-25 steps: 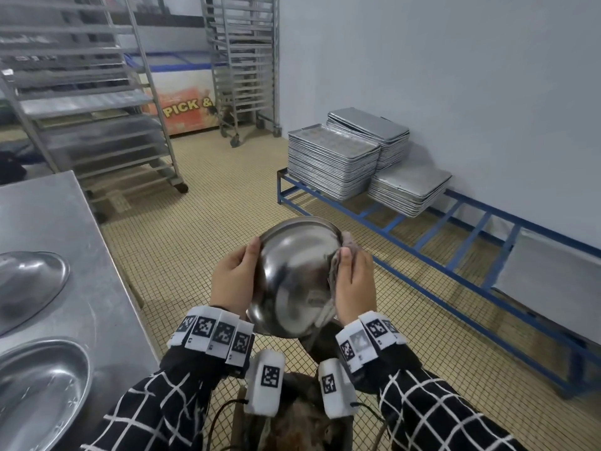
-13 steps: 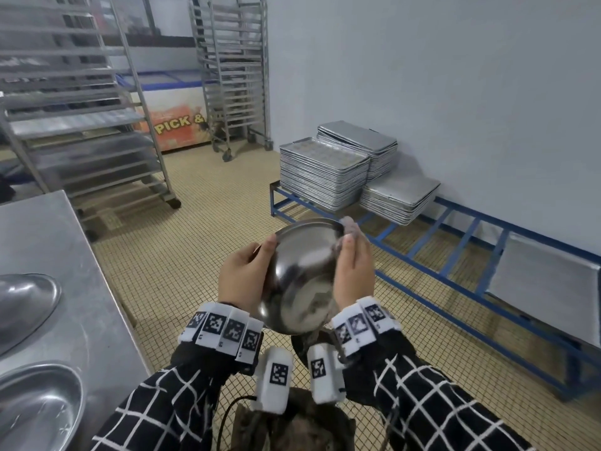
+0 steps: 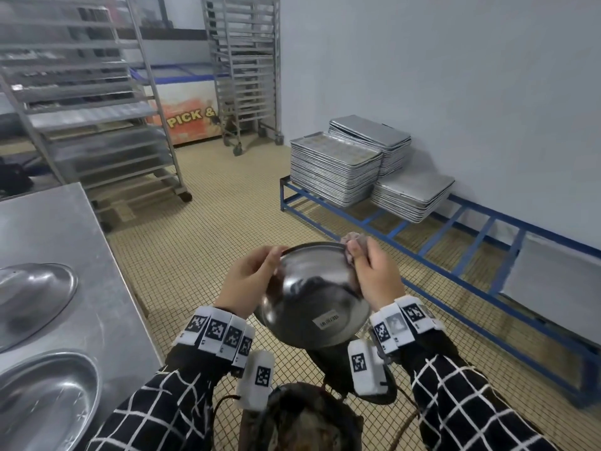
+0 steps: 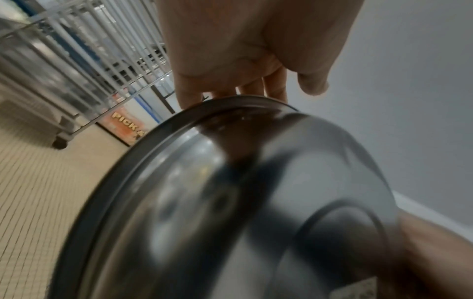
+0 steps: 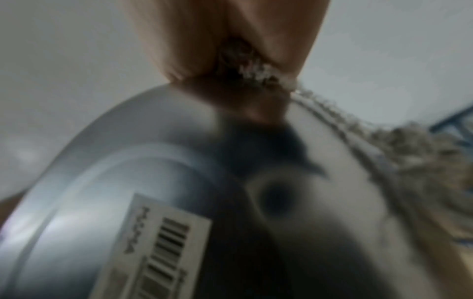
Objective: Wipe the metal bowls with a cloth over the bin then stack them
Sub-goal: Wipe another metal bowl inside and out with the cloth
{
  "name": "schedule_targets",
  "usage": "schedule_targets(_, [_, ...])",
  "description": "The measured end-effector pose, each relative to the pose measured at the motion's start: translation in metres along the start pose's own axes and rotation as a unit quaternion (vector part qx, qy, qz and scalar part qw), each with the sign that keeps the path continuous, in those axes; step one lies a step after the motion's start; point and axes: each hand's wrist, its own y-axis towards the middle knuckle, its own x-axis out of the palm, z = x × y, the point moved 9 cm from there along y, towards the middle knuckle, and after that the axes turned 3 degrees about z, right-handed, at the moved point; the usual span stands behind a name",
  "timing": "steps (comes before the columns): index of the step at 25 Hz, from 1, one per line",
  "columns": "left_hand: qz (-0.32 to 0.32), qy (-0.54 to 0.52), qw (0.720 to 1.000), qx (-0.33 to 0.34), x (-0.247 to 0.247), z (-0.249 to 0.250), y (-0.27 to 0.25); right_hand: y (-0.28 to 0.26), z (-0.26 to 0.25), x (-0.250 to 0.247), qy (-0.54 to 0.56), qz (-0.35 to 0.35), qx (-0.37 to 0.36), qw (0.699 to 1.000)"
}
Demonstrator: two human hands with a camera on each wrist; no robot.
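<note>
- Over the bin [image 3: 302,418], out in front of our chest, we hold one metal bowl [image 3: 312,307] tilted so its underside, with a barcode sticker [image 3: 328,321], faces us and its mouth faces away.
- Our left hand [image 3: 247,281] grips the rim on the left side, fingers curled over the edge and thumb against the outer wall; the left wrist view shows those fingers [image 4: 271,89] hooked just past the lip.
- Our right hand [image 3: 374,275] pinches a bunched cloth [image 3: 354,242] against the rim at the upper right, thumb outside; the right wrist view shows the cloth [image 5: 256,70] wedged between thumb and fingers and trailing along the edge, though that picture is blurred.
- We judge the step in hand to be wiping round the rim and outer wall, so it pays to keep the cloth folded over the lip, press steadily, and feed the bowl round with the left hand instead of chasing it with the right.
- We should keep the bowl above the bin so any crumbs or drips fall there and not onto the tiled floor [image 3: 208,222].
- Relative to our grip, the bowl sits between the two hands, pinned at opposite sides of the rim, its base hanging toward us below the wrists.
- On the steel table [image 3: 65,229] to our left lie two other bowls [image 3: 32,294], well apart from our hands; whether they are already wiped we cannot tell.
</note>
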Motion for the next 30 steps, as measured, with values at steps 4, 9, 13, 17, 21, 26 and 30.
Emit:
schedule_targets(4, [0.017, 0.096, 0.994, 0.043, -0.007, 0.011, -0.001, 0.0, -0.037, 0.021, -0.042, -0.011, -0.13, 0.991])
schedule_targets(9, [0.059, 0.067, 0.996, 0.01, -0.024, 0.004, 0.002, -0.029, -0.07, 0.042, -0.113, 0.048, -0.26, 0.958])
schedule_targets(13, [0.082, 0.046, 0.996, 0.005, -0.036, 0.002, 0.001, -0.058, -0.066, 0.059, -0.116, 0.08, -0.278, 0.95])
schedule_targets(17, [0.077, 0.013, 0.997, -0.008, -0.048, -0.007, -0.006, -0.052, -0.033, 0.044, 0.028, 0.116, -0.073, 0.99])
schedule_targets(21, [0.066, -0.018, 0.997, 0.02, -0.067, -0.001, -0.013, -0.056, -0.003, 0.045, 0.096, 0.088, 0.148, 0.98])
schedule_targets(26, [0.091, -0.096, 0.989, 0.061, -0.099, 0.005, -0.04, -0.087, -0.016, 0.081, 0.459, -0.035, 0.326, 0.826])
schedule_targets(30, [0.147, -0.109, 0.981, 0.069, -0.133, -0.005, -0.064, -0.091, -0.041, 0.095, 0.37, -0.092, 0.306, 0.872])
